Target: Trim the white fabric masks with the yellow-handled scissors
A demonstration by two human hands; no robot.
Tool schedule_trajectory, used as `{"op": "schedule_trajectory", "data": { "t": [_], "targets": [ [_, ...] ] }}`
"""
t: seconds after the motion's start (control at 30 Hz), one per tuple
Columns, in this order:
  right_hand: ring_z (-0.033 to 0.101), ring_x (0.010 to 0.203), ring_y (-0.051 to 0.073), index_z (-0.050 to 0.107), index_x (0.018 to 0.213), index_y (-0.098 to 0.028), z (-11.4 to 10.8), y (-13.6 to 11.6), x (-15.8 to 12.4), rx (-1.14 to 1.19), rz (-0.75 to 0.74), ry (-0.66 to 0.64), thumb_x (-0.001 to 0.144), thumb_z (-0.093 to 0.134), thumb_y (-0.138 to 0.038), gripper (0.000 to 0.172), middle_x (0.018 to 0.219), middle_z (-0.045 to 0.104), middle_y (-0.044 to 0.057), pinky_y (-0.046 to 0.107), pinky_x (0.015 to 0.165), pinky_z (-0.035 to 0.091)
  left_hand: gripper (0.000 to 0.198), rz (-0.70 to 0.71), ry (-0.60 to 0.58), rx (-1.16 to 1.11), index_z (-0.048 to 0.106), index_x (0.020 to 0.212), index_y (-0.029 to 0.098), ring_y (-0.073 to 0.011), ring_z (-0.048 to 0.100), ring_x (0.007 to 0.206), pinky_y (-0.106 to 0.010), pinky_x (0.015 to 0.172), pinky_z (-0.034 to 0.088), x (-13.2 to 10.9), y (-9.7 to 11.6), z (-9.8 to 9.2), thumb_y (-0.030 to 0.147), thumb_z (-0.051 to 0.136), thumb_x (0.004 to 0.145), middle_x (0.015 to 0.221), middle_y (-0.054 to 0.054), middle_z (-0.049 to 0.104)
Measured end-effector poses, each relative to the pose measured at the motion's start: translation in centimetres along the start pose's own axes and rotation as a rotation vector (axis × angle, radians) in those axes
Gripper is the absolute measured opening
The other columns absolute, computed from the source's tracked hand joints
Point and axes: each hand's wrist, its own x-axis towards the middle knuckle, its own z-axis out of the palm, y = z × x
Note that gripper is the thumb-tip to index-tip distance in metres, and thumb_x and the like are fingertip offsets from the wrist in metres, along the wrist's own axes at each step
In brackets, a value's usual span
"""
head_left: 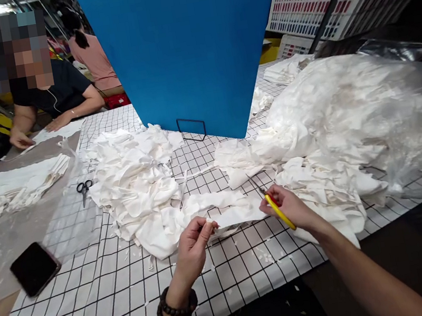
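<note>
Between my two hands stretches a white strip of fabric (239,214), just above the checked tablecloth. My left hand (193,246) pinches its left end between thumb and fingers. In my right hand (289,207) is a pair of yellow-handled scissors (279,212), its blades pointing up and away to the left. The fingers of that hand also meet the right end of the strip. A heap of white fabric pieces (133,175) lies beyond my left hand, and another pile of white pieces (328,187) lies beside my right hand.
A blue board (193,48) stands upright at the back of the table. Bagged white fabric (366,101) fills the right side. Small black scissors (84,188) and a phone (35,268) lie at left. A co-worker (52,92) handles white fabric at far left; another person (90,54) sits behind.
</note>
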Motion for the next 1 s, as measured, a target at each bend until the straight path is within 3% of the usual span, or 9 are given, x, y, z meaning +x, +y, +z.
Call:
{"op": "schedule_trajectory", "data": {
  "t": [0.17, 0.3, 0.6, 1.0],
  "targets": [
    [0.041, 0.056, 0.011, 0.041, 0.079, -0.025, 3.0, -4.7, -2.8, -0.333, -0.16, -0.222, 0.069, 0.074, -0.039, 0.037, 0.063, 0.048, -0.008, 0.023, 0.052, 0.033, 0.019, 0.014, -0.04, 0.111, 0.062, 0.088, 0.018, -0.0163, 0.057, 0.083, -0.028, 0.078, 0.043, -0.6, 0.9, 1.0, 0.033, 0.053, 0.094, 0.086, -0.004, 0.063],
    [0.042, 0.056, 0.012, 0.038, 0.078, -0.025, 4.1, -6.7, -3.9, -0.532, -0.197, -0.215, 0.066, 0.074, -0.047, 0.044, 0.064, 0.05, -0.007, 0.024, 0.052, 0.029, 0.021, 0.087, -0.052, 0.235, 0.062, 0.086, 0.017, -0.0158, 0.056, 0.08, -0.027, 0.075, 0.042, -0.7, 1.7, 1.3, 0.032, 0.05, 0.095, 0.083, -0.003, 0.061],
    [0.045, 0.056, 0.013, 0.041, 0.079, -0.024, 4.5, -7.0, -4.4, -0.602, -0.22, -0.192, 0.065, 0.073, -0.056, 0.047, 0.063, 0.051, -0.006, 0.023, 0.054, 0.029, 0.018, 0.173, -0.124, 0.378, 0.063, 0.089, 0.018, -0.0156, 0.057, 0.079, -0.027, 0.074, 0.041, -0.8, 2.2, 1.1, 0.026, 0.049, 0.096, 0.082, -0.003, 0.061],
    [0.042, 0.052, 0.012, 0.038, 0.074, -0.024, 4.8, -6.9, -4.4, -0.655, -0.24, -0.164, 0.067, 0.071, -0.055, 0.046, 0.058, 0.05, -0.008, 0.023, 0.052, 0.027, 0.019, 0.17, -0.138, 0.389, 0.064, 0.09, 0.018, -0.0158, 0.056, 0.078, -0.027, 0.073, 0.041, -0.9, 2.3, 0.8, 0.027, 0.048, 0.096, 0.083, -0.004, 0.061]
  ]
}}
